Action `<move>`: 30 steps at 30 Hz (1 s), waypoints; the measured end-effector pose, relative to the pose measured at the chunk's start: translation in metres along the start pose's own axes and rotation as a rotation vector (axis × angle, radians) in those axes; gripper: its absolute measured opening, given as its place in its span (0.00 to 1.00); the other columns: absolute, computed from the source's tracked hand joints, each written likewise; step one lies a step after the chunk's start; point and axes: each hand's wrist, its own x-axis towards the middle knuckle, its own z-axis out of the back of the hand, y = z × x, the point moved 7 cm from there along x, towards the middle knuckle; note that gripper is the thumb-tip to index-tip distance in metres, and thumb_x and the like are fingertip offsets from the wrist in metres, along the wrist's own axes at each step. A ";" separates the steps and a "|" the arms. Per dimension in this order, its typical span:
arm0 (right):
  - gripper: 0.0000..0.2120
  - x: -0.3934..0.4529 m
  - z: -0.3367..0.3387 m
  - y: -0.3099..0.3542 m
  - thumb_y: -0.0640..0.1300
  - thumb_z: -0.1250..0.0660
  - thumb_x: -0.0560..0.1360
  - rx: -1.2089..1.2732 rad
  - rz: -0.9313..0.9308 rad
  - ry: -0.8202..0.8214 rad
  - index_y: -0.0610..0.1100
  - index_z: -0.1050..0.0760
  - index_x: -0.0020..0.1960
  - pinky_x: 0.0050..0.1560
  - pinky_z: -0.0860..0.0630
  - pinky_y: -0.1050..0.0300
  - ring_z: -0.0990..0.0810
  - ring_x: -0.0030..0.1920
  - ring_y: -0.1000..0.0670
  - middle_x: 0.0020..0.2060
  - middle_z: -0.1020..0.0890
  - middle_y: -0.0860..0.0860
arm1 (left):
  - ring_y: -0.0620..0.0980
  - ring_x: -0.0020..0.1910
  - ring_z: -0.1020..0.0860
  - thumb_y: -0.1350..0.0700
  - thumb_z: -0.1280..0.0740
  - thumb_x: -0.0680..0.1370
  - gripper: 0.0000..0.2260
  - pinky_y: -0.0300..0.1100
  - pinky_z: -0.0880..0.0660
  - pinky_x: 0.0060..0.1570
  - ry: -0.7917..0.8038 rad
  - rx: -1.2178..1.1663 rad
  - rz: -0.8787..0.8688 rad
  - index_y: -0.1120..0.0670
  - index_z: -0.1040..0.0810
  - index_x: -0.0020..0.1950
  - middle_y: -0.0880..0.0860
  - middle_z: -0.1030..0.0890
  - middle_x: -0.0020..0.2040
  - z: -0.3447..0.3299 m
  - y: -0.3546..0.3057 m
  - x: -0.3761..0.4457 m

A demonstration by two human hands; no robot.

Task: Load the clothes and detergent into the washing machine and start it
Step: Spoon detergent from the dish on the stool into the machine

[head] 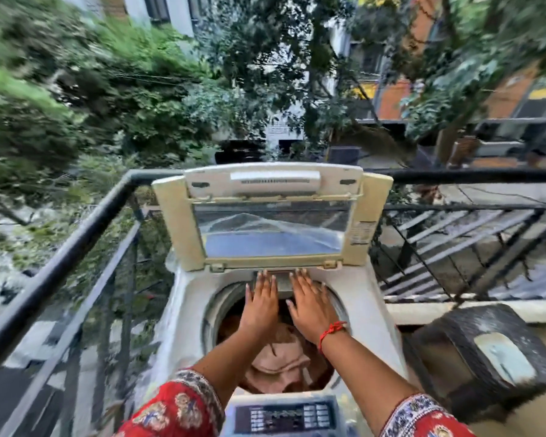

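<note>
Both hands lay flat with straight fingers, holding nothing: the left hand (260, 302) and right hand (309, 305) pressed on the grey detergent drawer (282, 280) behind the cream top-loading washing machine's (186, 310) drum, where pinkish-brown clothes (281, 357) lay under the raised lid (271, 212)

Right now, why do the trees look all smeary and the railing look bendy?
In the head view, the trees smear at the edges, probably from head motion; the wide lens bows the railing; both hands and the washing machine stay fairly sharp in soft daylight.
</note>
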 end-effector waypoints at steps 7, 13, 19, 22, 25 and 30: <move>0.34 0.001 -0.071 0.017 0.52 0.45 0.80 -0.156 -0.004 0.326 0.42 0.58 0.78 0.74 0.52 0.37 0.57 0.78 0.50 0.79 0.54 0.48 | 0.55 0.78 0.63 0.62 0.48 0.80 0.30 0.59 0.56 0.75 0.196 0.058 -0.036 0.60 0.61 0.78 0.57 0.59 0.79 -0.071 0.037 -0.020; 0.33 0.011 -0.086 0.000 0.49 0.46 0.81 -0.156 -0.069 0.462 0.43 0.61 0.78 0.74 0.50 0.38 0.60 0.78 0.51 0.78 0.58 0.49 | 0.53 0.78 0.61 0.62 0.46 0.79 0.32 0.56 0.54 0.76 0.237 -0.025 -0.028 0.60 0.61 0.78 0.57 0.60 0.79 -0.081 0.030 -0.002; 0.35 0.024 -0.091 -0.004 0.49 0.44 0.80 -0.109 -0.080 0.523 0.43 0.60 0.78 0.75 0.47 0.39 0.61 0.78 0.51 0.78 0.57 0.50 | 0.52 0.78 0.62 0.61 0.44 0.80 0.32 0.55 0.50 0.76 0.288 -0.103 -0.014 0.59 0.61 0.78 0.55 0.60 0.80 -0.088 0.028 0.018; 0.36 0.031 -0.097 -0.005 0.50 0.42 0.80 -0.077 -0.081 0.545 0.44 0.61 0.78 0.74 0.45 0.39 0.61 0.78 0.51 0.78 0.58 0.51 | 0.52 0.78 0.62 0.59 0.42 0.80 0.33 0.54 0.48 0.76 0.312 -0.128 -0.012 0.60 0.60 0.78 0.55 0.60 0.80 -0.093 0.029 0.025; 0.38 0.034 -0.102 -0.005 0.51 0.42 0.79 -0.054 -0.084 0.554 0.44 0.61 0.78 0.74 0.45 0.40 0.62 0.77 0.51 0.78 0.59 0.50 | 0.51 0.78 0.63 0.61 0.45 0.80 0.32 0.53 0.43 0.74 0.293 -0.161 0.004 0.60 0.60 0.78 0.55 0.60 0.80 -0.095 0.036 0.034; 0.38 0.040 -0.110 -0.007 0.51 0.41 0.78 -0.054 -0.083 0.482 0.44 0.61 0.78 0.75 0.44 0.43 0.61 0.78 0.51 0.78 0.59 0.50 | 0.49 0.78 0.63 0.63 0.49 0.79 0.30 0.50 0.40 0.73 0.210 -0.195 -0.003 0.59 0.60 0.78 0.54 0.60 0.80 -0.094 0.043 0.048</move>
